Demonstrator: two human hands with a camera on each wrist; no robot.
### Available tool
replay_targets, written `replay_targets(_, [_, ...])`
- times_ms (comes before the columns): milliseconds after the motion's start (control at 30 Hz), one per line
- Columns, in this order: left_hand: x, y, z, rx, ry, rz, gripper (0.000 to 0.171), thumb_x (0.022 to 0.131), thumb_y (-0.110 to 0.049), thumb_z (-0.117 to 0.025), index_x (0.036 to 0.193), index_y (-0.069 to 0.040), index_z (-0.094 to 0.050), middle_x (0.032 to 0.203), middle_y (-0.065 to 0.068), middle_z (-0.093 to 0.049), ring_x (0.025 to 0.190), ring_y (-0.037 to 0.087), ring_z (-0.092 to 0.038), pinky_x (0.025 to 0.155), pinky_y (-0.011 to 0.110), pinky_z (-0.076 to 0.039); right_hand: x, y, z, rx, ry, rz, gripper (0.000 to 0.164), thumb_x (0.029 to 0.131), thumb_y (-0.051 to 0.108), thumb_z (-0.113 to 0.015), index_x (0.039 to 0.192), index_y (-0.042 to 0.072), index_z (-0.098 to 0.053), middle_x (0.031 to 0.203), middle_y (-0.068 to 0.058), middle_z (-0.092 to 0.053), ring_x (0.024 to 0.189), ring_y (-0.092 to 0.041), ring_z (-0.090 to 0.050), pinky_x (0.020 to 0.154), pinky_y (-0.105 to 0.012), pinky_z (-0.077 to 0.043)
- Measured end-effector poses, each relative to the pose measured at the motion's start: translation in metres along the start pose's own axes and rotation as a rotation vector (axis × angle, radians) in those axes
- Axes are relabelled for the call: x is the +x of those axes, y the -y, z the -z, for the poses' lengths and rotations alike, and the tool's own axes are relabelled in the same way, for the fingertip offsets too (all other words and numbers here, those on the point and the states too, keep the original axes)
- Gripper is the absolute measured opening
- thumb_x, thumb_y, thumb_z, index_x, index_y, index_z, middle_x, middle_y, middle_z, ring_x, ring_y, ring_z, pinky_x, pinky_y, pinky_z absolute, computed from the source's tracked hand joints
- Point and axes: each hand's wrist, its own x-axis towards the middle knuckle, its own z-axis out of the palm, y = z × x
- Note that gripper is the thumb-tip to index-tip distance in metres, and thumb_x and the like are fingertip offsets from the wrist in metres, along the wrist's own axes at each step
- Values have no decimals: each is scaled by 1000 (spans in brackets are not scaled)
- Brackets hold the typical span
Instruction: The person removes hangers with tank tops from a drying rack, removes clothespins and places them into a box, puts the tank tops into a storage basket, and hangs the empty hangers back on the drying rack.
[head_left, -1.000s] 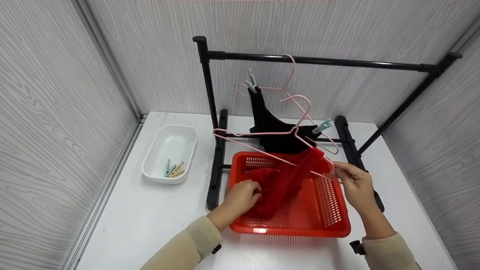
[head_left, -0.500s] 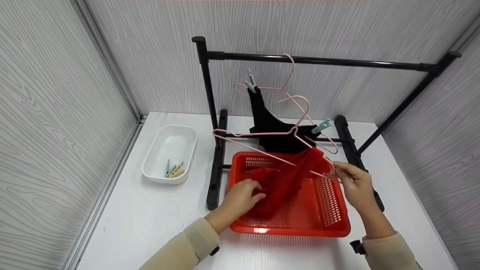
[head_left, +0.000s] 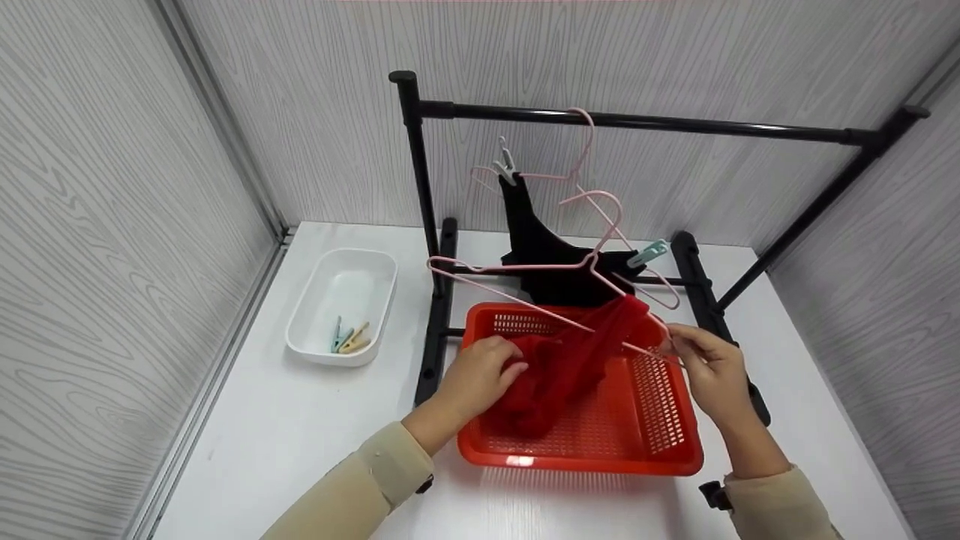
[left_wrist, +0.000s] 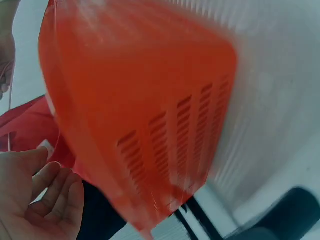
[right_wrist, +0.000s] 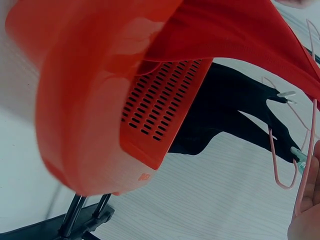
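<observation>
A pink hanger slants over the red basket, its hook upward. Its right end is pinched by my right hand between thumb and fingers. A red cloth garment drapes over the hanger's right arm and falls into the basket. At the basket's left side, my left hand is beside the bunched lower part of the garment. The left wrist view shows this hand's fingers loosely bent, with a gap to the thumb and a small white patch by the thumb tip.
Behind, a black garment hangs on another pink hanger from the black rack, clipped by a grey clothespin and a teal clothespin. A white tray with a few clothespins stands left.
My left hand has shifted slightly up and left over the basket, its thumb now farther from the fingers. The right hand and pink hanger have stayed in place.
</observation>
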Motion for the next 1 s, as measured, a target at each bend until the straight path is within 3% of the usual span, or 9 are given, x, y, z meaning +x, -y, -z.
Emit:
replay_targets(167, [9,-1,17,46,-95,-86,19,98,-26,-66,109,-12,-70,105,2,-69,99,17,-65,91,31,-54,1,0,-1,17,-8,16,24,88,-27,-51,106,-20,-65,95,-15,-74,84,-10,-73,76,-20,-57])
replay_targets(500, [23,-4,41,99,-368,-243,15,95,-17,-68,108,-9,-71,103,4,-68,97,21,-64,90,32,-53,1,-1,0,-34,3,-16,23,92,-22,-51,108,-17,-67,96,-11,-74,85,-10,-72,78,-21,-57])
replay_targets(767, [35,-5,57,123,-550,-249,18,92,-12,-72,110,-9,-71,112,6,-66,108,24,-61,99,38,-48,-1,-2,0,26,3,-19,21,92,-22,-51,108,-20,-64,100,1,-75,85,-11,-73,77,-23,-57])
replay_targets(1000, [42,0,64,168,-622,-229,27,94,-16,-68,121,-9,-67,127,9,-61,118,27,-55,102,41,-44,-2,-3,-1,42,-15,2,24,89,-27,-50,107,-21,-64,95,-5,-75,84,-8,-72,77,-20,-56])
